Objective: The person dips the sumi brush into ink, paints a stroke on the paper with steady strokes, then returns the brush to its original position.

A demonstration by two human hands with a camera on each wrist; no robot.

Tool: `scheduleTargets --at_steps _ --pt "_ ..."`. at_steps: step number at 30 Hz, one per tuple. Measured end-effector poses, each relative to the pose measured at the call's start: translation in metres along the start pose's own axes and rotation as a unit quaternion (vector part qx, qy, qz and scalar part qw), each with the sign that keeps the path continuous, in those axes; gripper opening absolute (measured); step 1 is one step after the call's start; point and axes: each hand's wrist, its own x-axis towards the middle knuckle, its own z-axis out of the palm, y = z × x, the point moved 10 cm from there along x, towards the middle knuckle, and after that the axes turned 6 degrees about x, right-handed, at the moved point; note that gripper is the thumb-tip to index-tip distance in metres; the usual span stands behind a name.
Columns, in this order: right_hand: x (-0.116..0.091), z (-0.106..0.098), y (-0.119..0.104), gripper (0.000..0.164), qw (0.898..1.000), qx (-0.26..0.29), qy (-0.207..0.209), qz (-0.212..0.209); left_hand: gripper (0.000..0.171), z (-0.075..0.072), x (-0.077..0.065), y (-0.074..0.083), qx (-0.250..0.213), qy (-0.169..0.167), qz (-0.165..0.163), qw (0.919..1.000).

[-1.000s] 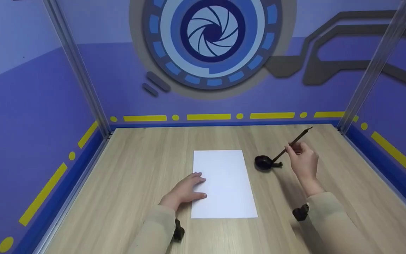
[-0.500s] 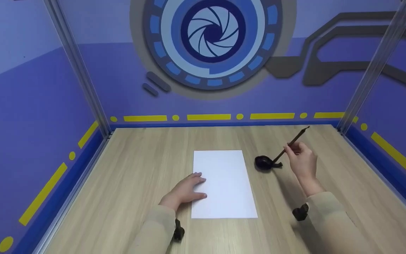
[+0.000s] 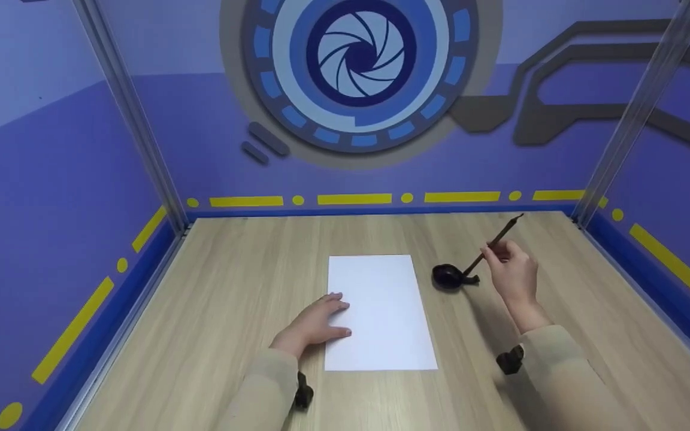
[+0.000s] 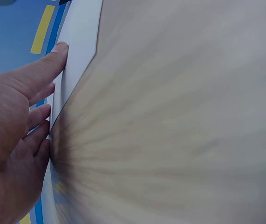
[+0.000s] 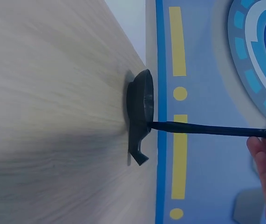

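1 brush (image 3: pixel 505 231) partly behind fingers (image 3: pixel 513 246)

A pale wood-grained tabletop (image 3: pixel 225 281) carries a white rectangular paper sheet (image 3: pixel 384 314) and, just right of that sheet, a small, stubby-handled, round black dish (image 3: pixel 445 285)

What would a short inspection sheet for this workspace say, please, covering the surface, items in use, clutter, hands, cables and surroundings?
Surface: tabletop with light wood grain.
Items in use: white paper, no marks seen; black dish to its right; slender brush, slanted, lower tip at the dish's rim, contact uncertain.
Clutter: nothing seen.
Left hand: rests on the paper's left edge.
Right hand: pinches the brush.
Cables: nothing seen.
Surroundings: blue-purple panels with yellow dashes; metal post in each back corner.
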Motion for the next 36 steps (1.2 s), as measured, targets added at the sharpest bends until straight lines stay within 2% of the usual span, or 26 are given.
scheduleTargets --at_steps 9,18,25,31,36 --pt "-0.0011 0.0028 0.0022 0.017 1.0 -0.008 -0.002 -0.002 0.062 0.0009 -0.0005 0.0001 -0.001 -0.001 0.012 0.9999" --pt "0.0001 -0.0002 0.0001 0.016 1.0 -0.007 0.008 -0.008 0.062 0.0004 -0.001 0.0003 -0.003 -0.003 0.008 1.0" --pt "-0.0017 0.0016 0.0046 0.017 1.0 -0.013 0.003 0.002 0.062 0.0 -0.0006 0.0012 0.006 0.001 0.018 0.9998" --pt "-0.0015 0.0035 0.0045 0.018 1.0 -0.003 0.001 0.001 0.062 -0.0005 -0.0009 0.0004 0.0 0.002 0.014 0.9999" --pt "-0.0025 0.0046 0.0057 0.019 1.0 -0.015 -0.004 0.007 0.061 -0.0001 -0.0007 0.0012 0.0 0.0 0.012 0.9999"
